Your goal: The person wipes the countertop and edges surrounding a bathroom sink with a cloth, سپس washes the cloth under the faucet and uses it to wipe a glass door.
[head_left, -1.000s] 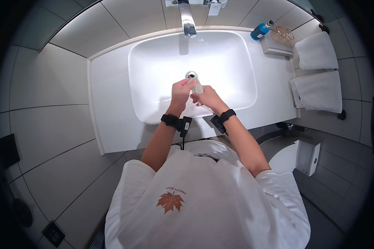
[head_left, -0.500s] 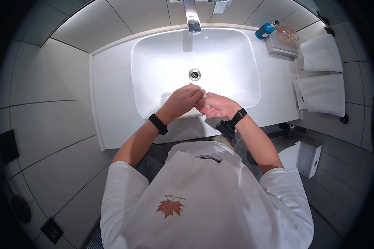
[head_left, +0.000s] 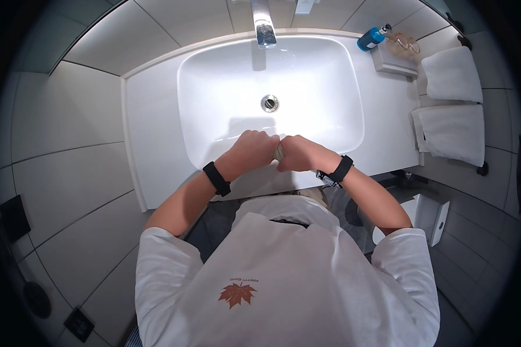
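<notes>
Over the near rim of the white sink [head_left: 214,63], my two hands meet knuckle to knuckle. My left hand [head_left: 250,152] and my right hand [head_left: 302,154] are both curled closed around a small pale ridged thing [head_left: 279,152]. Only a short piece of it shows in the gap between them; the fingers hide the rest, so its kind cannot be made out. A metal drain [head_left: 270,103] lies just beyond my hands in the basin. Black bands circle both wrists, and a small device hangs under the right one.
A chrome faucet [head_left: 264,32] reaches over the sink's far edge. Back right, a blue pump bottle [head_left: 370,39] stands beside a grey box [head_left: 393,61] with glasses on top. White towels [head_left: 454,75] hang at the right. A white counter [head_left: 150,115] surrounds the sink.
My right hand has turned over, from palm and curled fingers showing to knuckles up. Both hands have come level, gripping side by side, and my elbows are spread a little wider.
</notes>
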The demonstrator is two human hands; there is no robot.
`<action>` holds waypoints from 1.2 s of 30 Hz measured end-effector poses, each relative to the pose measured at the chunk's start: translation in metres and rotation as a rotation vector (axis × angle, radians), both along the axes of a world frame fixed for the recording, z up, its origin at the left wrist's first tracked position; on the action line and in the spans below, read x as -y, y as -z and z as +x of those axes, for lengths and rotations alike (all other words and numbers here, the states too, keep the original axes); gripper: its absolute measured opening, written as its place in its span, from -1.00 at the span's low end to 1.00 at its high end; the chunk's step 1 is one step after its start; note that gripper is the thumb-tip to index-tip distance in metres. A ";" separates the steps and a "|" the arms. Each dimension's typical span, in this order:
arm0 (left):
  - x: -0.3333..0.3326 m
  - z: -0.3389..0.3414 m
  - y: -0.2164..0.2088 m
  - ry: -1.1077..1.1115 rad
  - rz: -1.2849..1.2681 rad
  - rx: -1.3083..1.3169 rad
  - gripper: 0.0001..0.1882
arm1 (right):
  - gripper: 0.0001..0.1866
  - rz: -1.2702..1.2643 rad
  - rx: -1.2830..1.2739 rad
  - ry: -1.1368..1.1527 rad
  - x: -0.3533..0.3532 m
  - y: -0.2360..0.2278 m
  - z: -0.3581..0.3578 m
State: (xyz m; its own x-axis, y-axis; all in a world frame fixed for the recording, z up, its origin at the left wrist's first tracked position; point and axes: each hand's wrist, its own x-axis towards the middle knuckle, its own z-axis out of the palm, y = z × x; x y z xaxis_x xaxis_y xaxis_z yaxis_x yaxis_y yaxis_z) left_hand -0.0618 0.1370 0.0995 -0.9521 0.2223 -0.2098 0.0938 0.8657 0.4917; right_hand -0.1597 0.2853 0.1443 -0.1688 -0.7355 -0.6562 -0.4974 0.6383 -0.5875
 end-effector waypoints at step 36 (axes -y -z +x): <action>-0.011 -0.042 0.022 -0.406 0.733 0.761 -0.88 | -0.78 -0.451 -0.541 -0.008 -0.039 0.063 -0.015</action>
State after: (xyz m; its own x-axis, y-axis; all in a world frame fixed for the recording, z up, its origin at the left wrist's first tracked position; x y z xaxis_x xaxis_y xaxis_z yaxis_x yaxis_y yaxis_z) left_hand -0.1034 0.1478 0.0774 -0.6626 0.2334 -0.7117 -0.6688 0.2434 0.7025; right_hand -0.1746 0.3238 0.0812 -0.3789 -0.9186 -0.1121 -0.7982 0.3857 -0.4627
